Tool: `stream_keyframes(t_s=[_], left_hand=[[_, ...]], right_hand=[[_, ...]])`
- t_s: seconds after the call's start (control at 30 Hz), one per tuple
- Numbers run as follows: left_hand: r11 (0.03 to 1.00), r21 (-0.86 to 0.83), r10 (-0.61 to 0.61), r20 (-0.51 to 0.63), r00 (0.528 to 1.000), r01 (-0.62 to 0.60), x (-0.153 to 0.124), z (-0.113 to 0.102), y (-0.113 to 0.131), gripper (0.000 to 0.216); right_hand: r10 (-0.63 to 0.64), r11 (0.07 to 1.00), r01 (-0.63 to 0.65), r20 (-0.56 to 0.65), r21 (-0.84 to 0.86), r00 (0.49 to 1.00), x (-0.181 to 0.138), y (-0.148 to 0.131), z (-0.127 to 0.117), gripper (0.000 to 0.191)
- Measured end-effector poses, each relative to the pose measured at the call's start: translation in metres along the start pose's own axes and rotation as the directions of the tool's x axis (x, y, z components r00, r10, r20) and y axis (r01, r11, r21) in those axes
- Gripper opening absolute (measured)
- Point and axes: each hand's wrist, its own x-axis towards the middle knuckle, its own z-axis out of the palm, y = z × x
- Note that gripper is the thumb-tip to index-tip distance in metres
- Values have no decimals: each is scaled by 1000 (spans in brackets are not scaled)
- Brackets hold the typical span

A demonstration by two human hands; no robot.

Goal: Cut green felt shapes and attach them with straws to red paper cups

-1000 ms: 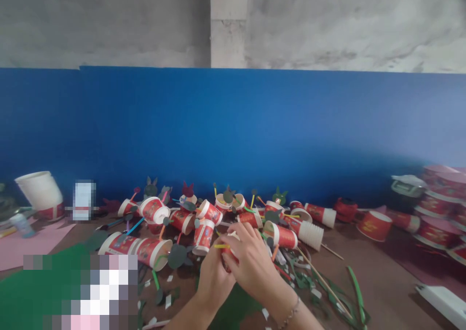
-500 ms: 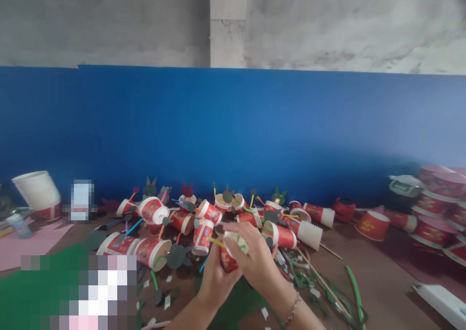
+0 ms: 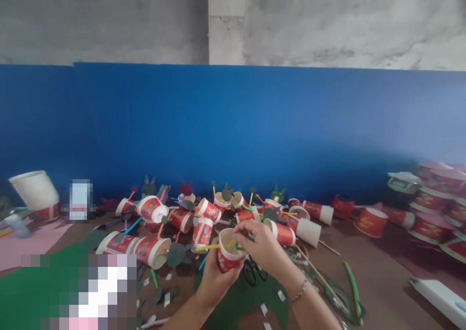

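My left hand (image 3: 215,279) is wrapped round a red paper cup (image 3: 230,263) with a white rim, its mouth tilted up toward me. A yellow straw (image 3: 207,247) juts out of the cup to the left. At the right rim, the fingers of my right hand (image 3: 260,240) are pinched together and reach into the mouth. A bit of green (image 3: 238,247) shows by those fingertips; what they grip is too small to make out. Black-handled scissors (image 3: 250,272) lie on the table just beyond my right wrist, partly hidden.
Many red paper cups (image 3: 151,252) with straws and dark paper cut-outs lie along the back. Stacked white-rimmed cups (image 3: 309,231), a wooden stick (image 3: 324,281) and a green strip (image 3: 352,288) are to the right. Green paper (image 3: 243,303) and white scraps lie below my hands.
My right hand has shifted from covering the cup to its right rim, and the cup's mouth now shows. The scissors have come into sight. My left hand keeps its hold.
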Motion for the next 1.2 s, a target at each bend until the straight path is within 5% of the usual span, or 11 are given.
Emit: stream_keyframes(t_s=[0.27, 0.37, 0.6, 0.9, 1.03, 1.2], left_hand=[[976, -177, -126, 25, 992, 128, 3, -1, -2, 65], [953, -234, -184, 51, 982, 191, 4, -2, 3, 69], [870, -289, -328, 264, 907, 399, 3, -6, 7, 56], [833, -346, -325, 324, 888, 431, 1, -6, 5, 48], [862, -303, -324, 288, 901, 407, 3, -6, 6, 51], [884, -299, -344, 105, 933, 360, 8, -4, 11, 57]], right_hand=[[68, 992, -71, 29, 104, 997, 2, 7, 0, 28], [55, 996, -56, 14, 62, 998, 3, 7, -2, 17], [49, 995, -58, 103, 86, 993, 6, 17, -7, 12], [65, 985, -85, 135, 150, 989, 8, 25, -7, 10], [123, 977, -146, 149, 156, 981, 8, 27, -5, 21], [67, 990, -65, -11, 124, 998, 8, 28, -9, 32]])
